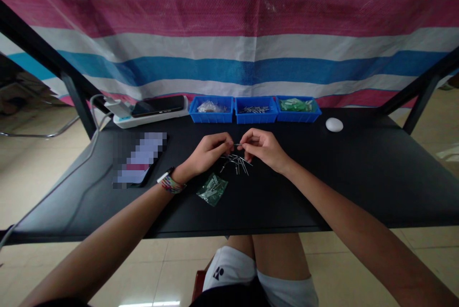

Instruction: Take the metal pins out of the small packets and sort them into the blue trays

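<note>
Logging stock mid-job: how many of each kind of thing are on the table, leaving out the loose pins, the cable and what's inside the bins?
Blue bins: 3
Phone: 1
Power strip: 1
White oval: 1
Green bag: 1
Blurred flat thing: 1
Held pin: 1
Total: 9

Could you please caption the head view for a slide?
Left hand and right hand pinch a small pin over a pin pile on a black table.
</note>
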Action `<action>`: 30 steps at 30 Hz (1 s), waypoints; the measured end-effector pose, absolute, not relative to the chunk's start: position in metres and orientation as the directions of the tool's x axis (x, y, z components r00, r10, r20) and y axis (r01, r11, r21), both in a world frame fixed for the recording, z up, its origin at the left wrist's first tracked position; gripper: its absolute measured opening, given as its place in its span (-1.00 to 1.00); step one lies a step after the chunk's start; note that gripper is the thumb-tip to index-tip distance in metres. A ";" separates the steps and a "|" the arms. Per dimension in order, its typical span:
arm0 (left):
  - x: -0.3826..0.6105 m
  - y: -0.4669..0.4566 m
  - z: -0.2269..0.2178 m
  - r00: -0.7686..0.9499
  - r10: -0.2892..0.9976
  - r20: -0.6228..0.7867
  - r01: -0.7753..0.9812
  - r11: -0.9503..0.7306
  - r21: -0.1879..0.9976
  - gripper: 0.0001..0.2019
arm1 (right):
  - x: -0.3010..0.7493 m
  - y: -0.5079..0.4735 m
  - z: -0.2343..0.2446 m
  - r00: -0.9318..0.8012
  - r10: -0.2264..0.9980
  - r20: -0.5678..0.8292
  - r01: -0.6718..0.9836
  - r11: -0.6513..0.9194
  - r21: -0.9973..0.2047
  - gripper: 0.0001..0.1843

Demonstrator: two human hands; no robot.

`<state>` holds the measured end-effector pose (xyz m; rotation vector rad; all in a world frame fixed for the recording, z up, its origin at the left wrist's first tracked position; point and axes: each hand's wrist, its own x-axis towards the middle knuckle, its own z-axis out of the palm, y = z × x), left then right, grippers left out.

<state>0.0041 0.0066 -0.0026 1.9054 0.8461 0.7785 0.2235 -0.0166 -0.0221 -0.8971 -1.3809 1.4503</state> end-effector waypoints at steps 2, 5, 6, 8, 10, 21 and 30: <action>0.004 0.007 -0.002 0.568 0.804 0.176 0.239 -0.365 0.900 -0.72 | 0.223 -0.017 -0.021 -0.316 0.945 0.084 -0.118 0.049 -0.992 -0.78; 0.004 0.006 -0.002 0.557 0.810 0.183 0.206 -0.348 0.915 -0.76 | 0.224 -0.018 -0.019 -0.303 0.949 0.083 -0.109 0.052 -0.993 -0.76; 0.004 0.006 -0.002 0.550 0.813 0.192 0.194 -0.348 0.917 -0.78 | 0.225 -0.018 -0.018 -0.295 0.952 0.077 -0.111 0.047 -0.993 -0.75; 0.004 0.006 -0.003 0.525 0.823 0.217 0.181 -0.358 0.916 -0.80 | 0.226 -0.017 -0.016 -0.277 0.959 0.056 -0.119 0.023 -0.993 -0.73; 0.004 0.006 -0.003 0.489 0.837 0.246 0.185 -0.375 0.909 -0.79 | 0.227 -0.017 -0.015 -0.265 0.964 0.025 -0.127 -0.009 -0.992 -0.73; 0.007 0.000 -0.001 0.441 0.856 0.270 0.189 -0.383 0.904 -0.79 | 0.224 -0.019 -0.016 -0.343 0.939 -0.025 -0.133 -0.075 -0.988 -0.56; 0.002 0.007 0.000 0.500 0.846 0.185 0.179 -0.310 0.934 -0.77 | 0.226 -0.018 -0.015 -0.277 0.959 0.058 -0.125 0.024 -0.992 -0.64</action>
